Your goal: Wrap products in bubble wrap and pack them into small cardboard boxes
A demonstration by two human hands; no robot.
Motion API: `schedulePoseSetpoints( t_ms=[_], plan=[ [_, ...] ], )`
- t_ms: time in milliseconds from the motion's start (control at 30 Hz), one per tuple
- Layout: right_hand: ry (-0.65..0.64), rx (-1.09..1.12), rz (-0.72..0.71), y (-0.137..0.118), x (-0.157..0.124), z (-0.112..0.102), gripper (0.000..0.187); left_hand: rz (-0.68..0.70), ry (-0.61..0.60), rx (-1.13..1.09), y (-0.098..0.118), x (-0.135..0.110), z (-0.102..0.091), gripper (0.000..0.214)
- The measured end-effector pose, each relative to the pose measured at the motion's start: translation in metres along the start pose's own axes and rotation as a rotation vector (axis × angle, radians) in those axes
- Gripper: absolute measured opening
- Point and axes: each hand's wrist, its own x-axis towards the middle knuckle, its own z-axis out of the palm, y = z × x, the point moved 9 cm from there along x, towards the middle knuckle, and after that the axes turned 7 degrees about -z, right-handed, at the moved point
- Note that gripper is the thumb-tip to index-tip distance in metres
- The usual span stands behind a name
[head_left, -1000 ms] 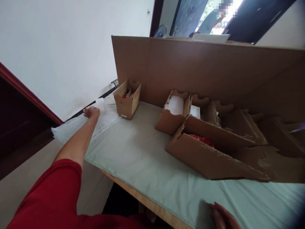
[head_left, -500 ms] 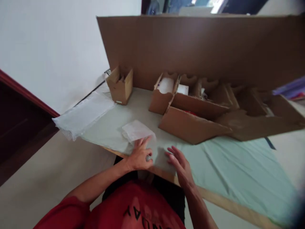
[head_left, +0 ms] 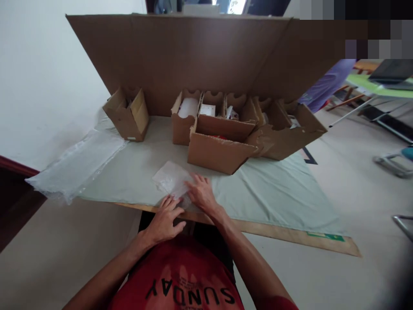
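A small clear plastic bag (head_left: 171, 175) lies flat on the cloth near the table's front edge. My left hand (head_left: 166, 219) is at its lower edge, fingers stretched out and thumb apart, with the fingertips touching the plastic. Over the bag's right side rests my right hand (head_left: 202, 193), its fingers extended and pressing on the film. Nothing is visibly gripped in either hand. What lies under the right fingertips is hidden.
Several open cardboard bins (head_left: 222, 153) with small goods stand at the back. A separate cardboard box (head_left: 129, 118) is to their left. Layered clear plastic sheets (head_left: 80, 161) overhang the left edge. A tall cardboard panel (head_left: 193, 56) rises behind the pale green cloth (head_left: 274, 198).
My right hand has moved left onto the bag. My left hand has slid back to the bag's lower edge and spread its fingers. The view has turned right.
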Motion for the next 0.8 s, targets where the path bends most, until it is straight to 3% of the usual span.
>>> schedulePoseSetpoints(
  t_ms=[67, 100, 200, 267, 367, 467, 633, 800],
  plan=[
    [0.088, 0.184, 0.075, 0.011, 0.005, -0.004, 0.022, 0.012, 0.033, -0.027, -0.001, -0.002, 0.000, 0.011],
    [0.183, 0.326, 0.159, 0.023, 0.001, -0.010, 0.023, 0.018, 0.051, -0.046, -0.002, -0.004, -0.001, 0.006],
    [0.494, 0.776, 0.422, 0.064, -0.043, -0.024, 0.039, 0.019, 0.153, -0.102, -0.008, -0.007, -0.012, 0.011],
    [0.574, 0.936, 0.542, 0.081, -0.081, -0.026, 0.045, -0.024, 0.255, -0.107, -0.016, -0.006, -0.022, 0.011],
    [0.579, 0.952, 0.688, 0.093, -0.132, -0.026, 0.045, -0.147, 0.367, -0.015, -0.029, 0.002, -0.033, 0.013],
    [0.561, 0.930, 0.795, 0.093, -0.163, -0.023, 0.047, -0.256, 0.310, 0.151, -0.033, 0.022, -0.027, 0.043],
    [0.553, 0.924, 0.838, 0.090, -0.177, -0.026, 0.052, -0.374, 0.095, 0.333, -0.030, 0.052, -0.010, 0.047],
    [0.407, 0.610, 0.767, 0.093, -0.198, -0.043, 0.049, -0.322, 0.093, 0.347, -0.020, 0.074, -0.020, 0.049]
  ],
)
